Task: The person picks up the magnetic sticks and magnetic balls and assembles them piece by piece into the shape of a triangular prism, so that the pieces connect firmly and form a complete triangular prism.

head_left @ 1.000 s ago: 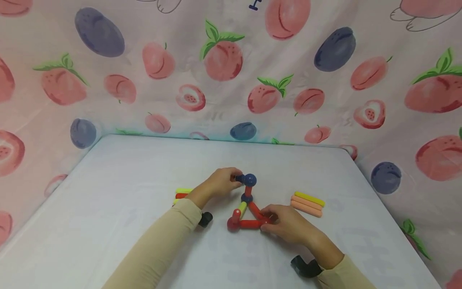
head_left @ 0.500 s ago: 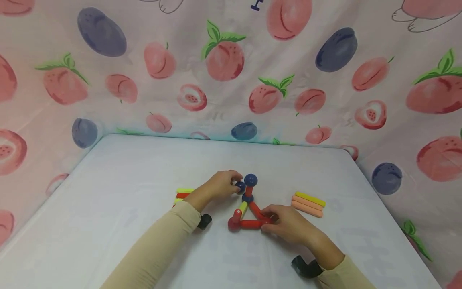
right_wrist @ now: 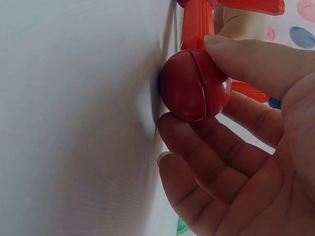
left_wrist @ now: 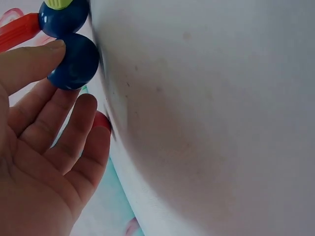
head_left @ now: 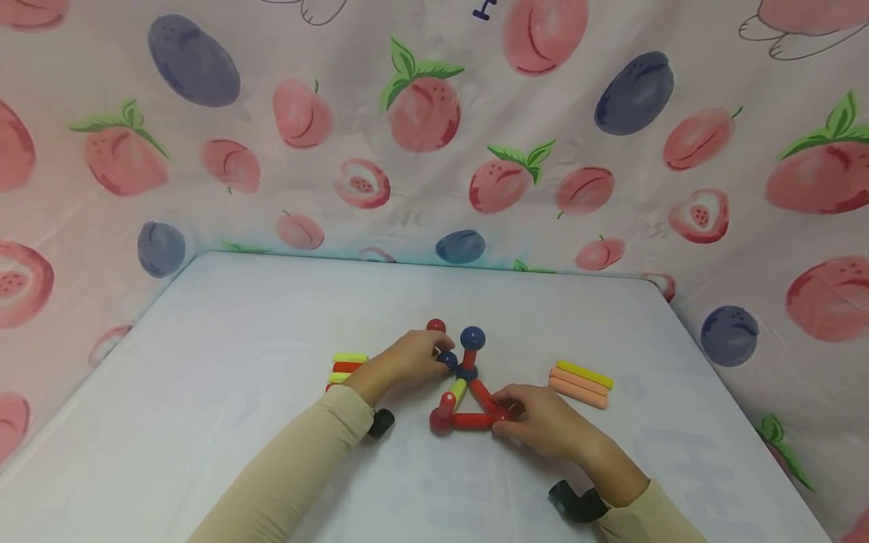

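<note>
On the white table stands a triangle frame of red and yellow-green rods (head_left: 471, 421) joined by balls. My left hand (head_left: 407, 366) pinches a loose blue ball (left_wrist: 74, 64) between thumb and fingers, right against the frame's blue corner ball (left_wrist: 63, 18). From that corner a red rod rises with another blue ball (head_left: 472, 338) on top. With thumb and fingers, my right hand (head_left: 546, 422) holds the red corner ball (right_wrist: 194, 86) at the right. The left red corner ball (head_left: 440, 422) has a short red rod standing on it. Behind the left hand's fingers lies a loose red ball (head_left: 437, 325).
Yellow and orange rods (head_left: 580, 385) lie side by side to the right. Yellow-green and red rods (head_left: 348, 368) sit at the left, partly behind the left forearm. Black curved pieces (head_left: 575, 501) show at both wrists. A fruit-print cloth (head_left: 407, 226) hangs behind the table.
The left hand has brought its blue ball down from beside the upper blue ball to the blue corner ball. The loose red ball has come into view behind it. My right hand stays put.
</note>
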A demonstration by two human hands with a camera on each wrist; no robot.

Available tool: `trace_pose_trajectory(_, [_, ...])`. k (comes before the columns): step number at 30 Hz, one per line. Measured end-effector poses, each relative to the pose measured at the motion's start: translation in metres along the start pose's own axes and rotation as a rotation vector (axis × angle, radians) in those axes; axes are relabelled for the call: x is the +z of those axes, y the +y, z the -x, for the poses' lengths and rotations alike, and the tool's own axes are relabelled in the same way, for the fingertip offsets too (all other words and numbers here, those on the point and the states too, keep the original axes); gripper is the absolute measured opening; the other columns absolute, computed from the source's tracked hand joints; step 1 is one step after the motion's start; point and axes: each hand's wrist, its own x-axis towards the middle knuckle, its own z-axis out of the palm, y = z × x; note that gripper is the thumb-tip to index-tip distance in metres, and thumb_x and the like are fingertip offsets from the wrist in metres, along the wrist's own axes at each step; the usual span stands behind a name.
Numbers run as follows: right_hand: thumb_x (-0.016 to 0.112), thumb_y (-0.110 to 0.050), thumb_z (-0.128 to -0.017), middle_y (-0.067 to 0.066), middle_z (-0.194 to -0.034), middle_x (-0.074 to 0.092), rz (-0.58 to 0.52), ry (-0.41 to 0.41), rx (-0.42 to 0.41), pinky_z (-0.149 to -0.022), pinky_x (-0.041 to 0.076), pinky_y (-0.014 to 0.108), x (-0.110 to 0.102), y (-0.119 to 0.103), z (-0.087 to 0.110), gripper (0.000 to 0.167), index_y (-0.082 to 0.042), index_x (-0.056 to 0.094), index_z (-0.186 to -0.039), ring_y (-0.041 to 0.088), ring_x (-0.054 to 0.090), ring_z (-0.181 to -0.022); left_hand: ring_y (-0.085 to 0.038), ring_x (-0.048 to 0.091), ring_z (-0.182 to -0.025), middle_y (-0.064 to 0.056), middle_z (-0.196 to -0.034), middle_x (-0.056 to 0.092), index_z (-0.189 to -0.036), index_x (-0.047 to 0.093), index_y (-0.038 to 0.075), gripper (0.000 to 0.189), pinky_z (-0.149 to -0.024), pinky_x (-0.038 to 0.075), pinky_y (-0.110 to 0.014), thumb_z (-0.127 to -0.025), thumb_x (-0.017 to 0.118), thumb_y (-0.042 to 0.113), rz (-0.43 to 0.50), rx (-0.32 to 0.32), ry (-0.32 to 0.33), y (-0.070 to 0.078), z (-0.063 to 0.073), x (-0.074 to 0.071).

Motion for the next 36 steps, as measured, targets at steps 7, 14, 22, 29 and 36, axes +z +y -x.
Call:
trace_pose_trajectory(7, [0.08,-0.027,-0.087,-0.006,-0.104,0.068,0.002,-0.001,-0.003,-0.087,0.055,0.042,0.0,0.0,-0.001,0.039,-0.012,0.069,-0.121,0.016,0.062,-0.094,-0.022,0.062,-0.103,-0.008,-0.114,0.068,-0.128,0.066,0.007,0.038,-0.095,0.052,-0.035,-0.091,0.073,0.008,-0.046,0.035,-0.011,-0.002,0.005,0.0])
trace_pose_trajectory(14, [0.08,-0.026,-0.087,-0.006,-0.104,0.068,0.006,0.0,-0.001,-0.088,0.055,0.042,0.001,0.0,-0.001,0.039,-0.012,0.069,-0.121,0.016,0.061,-0.094,-0.021,0.062,-0.1,-0.007,-0.112,0.067,-0.127,0.066,0.006,0.039,-0.091,0.054,-0.034,-0.09,0.075,0.011,-0.041,0.032,-0.013,-0.002,0.012,-0.002])
trace_pose_trajectory(22, [0.08,-0.026,-0.086,-0.006,-0.104,0.068,0.009,-0.001,0.012,-0.088,0.055,0.042,0.0,-0.001,-0.001,0.039,-0.012,0.07,-0.122,0.016,0.061,-0.094,-0.018,0.062,-0.097,-0.003,-0.106,0.067,-0.124,0.067,0.007,0.037,-0.085,0.055,-0.03,-0.089,0.076,0.014,-0.009,0.083,0.059,0.0,0.031,-0.021])
trace_pose_trajectory(29, [0.081,-0.027,-0.086,-0.007,-0.101,0.067,0.006,-0.005,0.03,-0.086,0.055,0.041,0.001,-0.002,0.0,0.04,-0.013,0.07,-0.122,0.015,0.06,-0.093,-0.024,0.062,-0.104,0.0,-0.105,0.066,-0.126,0.066,0.01,0.038,-0.088,0.054,-0.034,-0.09,0.076,0.015,0.053,0.145,0.06,0.005,0.055,-0.03])
trace_pose_trajectory(36, [0.081,-0.027,-0.085,-0.007,-0.1,0.067,0.015,0.004,0.027,-0.087,0.055,0.042,0.001,-0.001,-0.001,0.04,-0.013,0.07,-0.121,0.015,0.061,-0.092,-0.017,0.061,-0.106,0.004,-0.111,0.066,-0.131,0.063,0.008,0.04,-0.095,0.052,-0.036,-0.092,0.071,0.012,0.104,0.249,0.029,0.018,0.076,-0.032])
